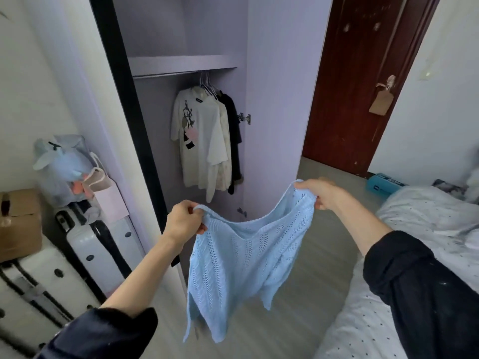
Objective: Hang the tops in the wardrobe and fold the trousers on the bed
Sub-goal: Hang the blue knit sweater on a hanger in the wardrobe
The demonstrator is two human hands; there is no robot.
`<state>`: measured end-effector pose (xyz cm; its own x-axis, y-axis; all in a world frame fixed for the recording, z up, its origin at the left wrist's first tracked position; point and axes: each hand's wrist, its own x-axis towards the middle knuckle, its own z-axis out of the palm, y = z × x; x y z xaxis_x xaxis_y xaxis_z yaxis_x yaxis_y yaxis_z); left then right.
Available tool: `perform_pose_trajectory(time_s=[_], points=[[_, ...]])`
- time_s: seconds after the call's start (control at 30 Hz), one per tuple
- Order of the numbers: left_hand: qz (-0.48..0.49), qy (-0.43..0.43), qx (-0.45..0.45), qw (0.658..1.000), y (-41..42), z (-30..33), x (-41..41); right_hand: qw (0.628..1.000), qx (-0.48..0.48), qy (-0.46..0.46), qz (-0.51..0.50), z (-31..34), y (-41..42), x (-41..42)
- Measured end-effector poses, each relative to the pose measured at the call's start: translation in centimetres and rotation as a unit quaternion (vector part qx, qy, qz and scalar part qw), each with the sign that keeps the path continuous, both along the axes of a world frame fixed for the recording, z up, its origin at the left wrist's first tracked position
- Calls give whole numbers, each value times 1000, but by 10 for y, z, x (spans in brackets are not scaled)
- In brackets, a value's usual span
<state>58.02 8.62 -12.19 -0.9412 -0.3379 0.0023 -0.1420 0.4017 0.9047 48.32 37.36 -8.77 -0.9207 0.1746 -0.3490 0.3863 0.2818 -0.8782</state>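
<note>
Now both hands are pinching the blue top (pixel 241 257) by its shoulders, left hand (pixel 185 220) at 9 o'clock, right hand (pixel 320 193) at 2. It is hanging spread between them, drooping toward 6, before the wardrobe (pixel 272 99).

No legible text; perhaps white lettering, too blurred, on the blue box (pixel 383 186).

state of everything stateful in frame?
wardrobe: open
blue knit top: held up by both shoulders, not hung
left hand: grip on one shoulder
right hand: grip on the other
white t-shirt: hung on the rail
brown door: closed
</note>
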Motion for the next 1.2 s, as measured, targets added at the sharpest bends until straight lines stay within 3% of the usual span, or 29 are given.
perform_pose_trajectory(time_s=[0.07, 0.17, 0.3, 0.37, 0.47, 0.57, 0.63, 0.73, 0.83, 1.0, 1.2], points=[[34, 32, 19, 999, 5, -2, -25, 991, 111, -7, 68, -6, 7, -22], [84, 53, 48, 994, 10, -7, -63, 948, 292, 4, 125, -24, 15, -60], [144, 66, 46, 986, 15, -17, -136, 898, 426, 14, 108, -55, 43, -133], [158, 31, -1, 987, 19, -24, -183, 885, 459, 39, 62, -67, 56, -174], [79, -98, -92, 988, 35, -25, -250, 893, 439, 71, 71, -70, 58, -235], [-76, -245, -207, 944, 58, -22, -301, 916, 348, 100, 172, -62, 41, -286], [-161, -265, -236, 921, 69, -21, -330, 920, 299, 139, 212, -48, 24, -314], [-242, -188, -161, 938, 82, -19, -358, 917, 232, 179, 273, -29, -7, -339], [-223, -73, -22, 972, 94, -13, -393, 907, 187, 204, 318, -15, -39, -365], [-91, 8, -9, 996, 77, -10, -462, 887, 218, 250, 322, -7, -74, -429], [-105, 55, 41, 992, 27, 11, -553, 857, 285, 264, 338, -15, -106, -525]])
